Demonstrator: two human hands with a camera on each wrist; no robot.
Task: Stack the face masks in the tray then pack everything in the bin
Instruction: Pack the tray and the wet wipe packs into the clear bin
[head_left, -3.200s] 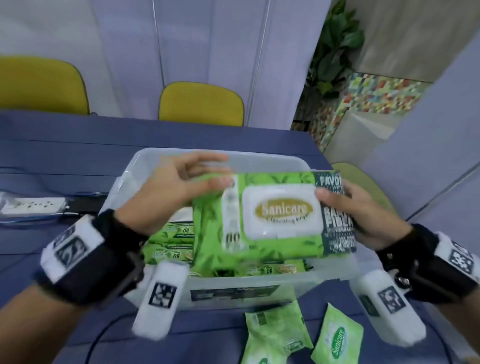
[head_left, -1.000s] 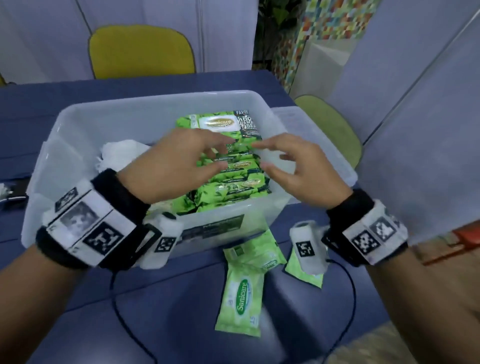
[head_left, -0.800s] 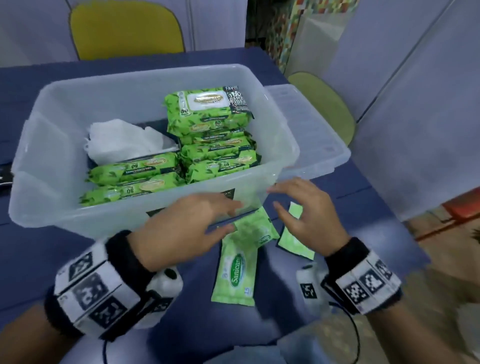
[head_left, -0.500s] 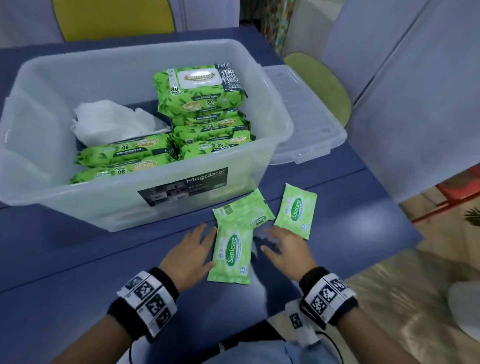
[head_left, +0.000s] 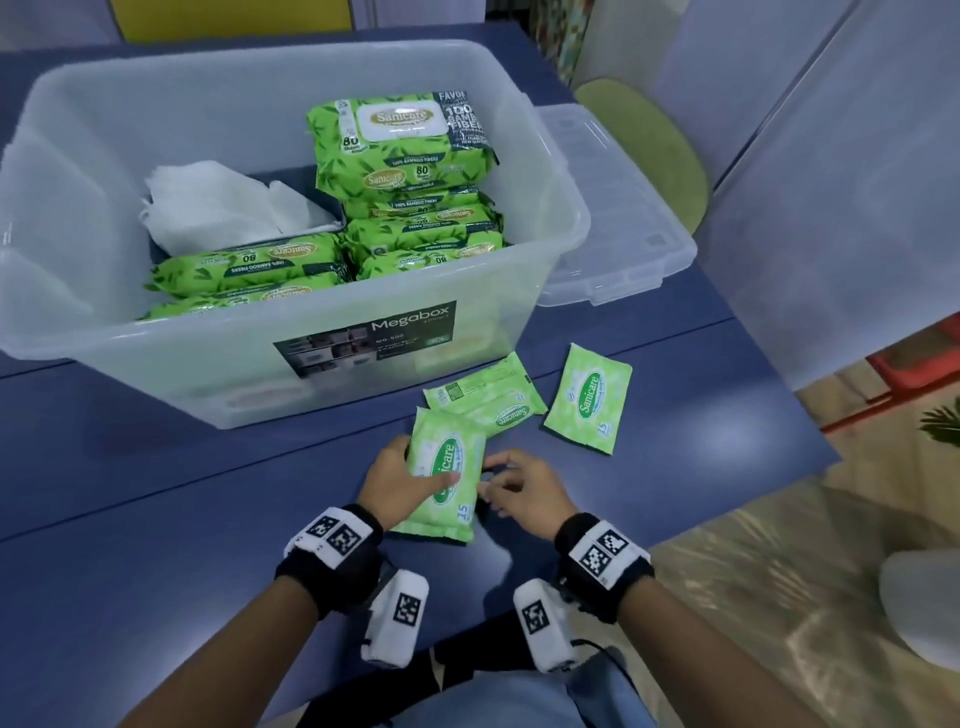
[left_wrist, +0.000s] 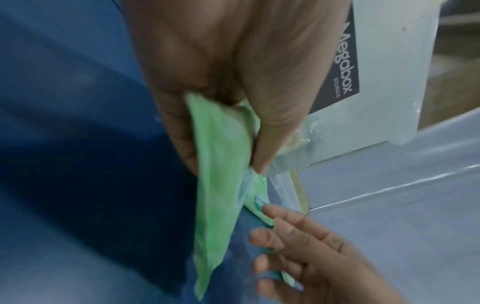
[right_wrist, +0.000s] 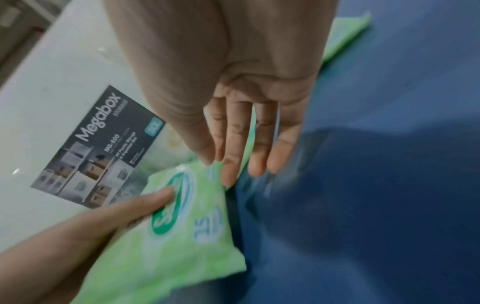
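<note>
A person is leaning over a dark blue table (head_left: 156, 519), both wrists wearing black bands with square printed markers. The left hand (head_left: 396, 486) is grasping a small light-green wipes pack (head_left: 445, 475), thumb lying across its printed front and fingers curled behind its left edge; from the left wrist view the pack (left_wrist: 221, 185) is being pinched edge-on between thumb and fingers. The right hand (head_left: 524, 493) is hovering just beside the pack's right edge with fingers loosely extended and holding nothing; whether the fingertips are touching the pack is hard to tell.

Just beyond the hands, a second small pack (head_left: 485, 397) is lying flat on the table close to the bin's front wall, its near corner tucked under the held pack. A third small pack (head_left: 589, 399) is lying to its right, apart from it.

A large clear plastic bin (head_left: 493, 332) labelled Megabox is standing on the table beyond these. Inside it, large green wipes packs (head_left: 405, 156) are sitting stacked at the right, with more large packs lying at the front left and a crumpled white cloth (head_left: 218, 202) behind those. The bin's clear lid (head_left: 618, 208) is lying on the table against the bin's right side.
</note>
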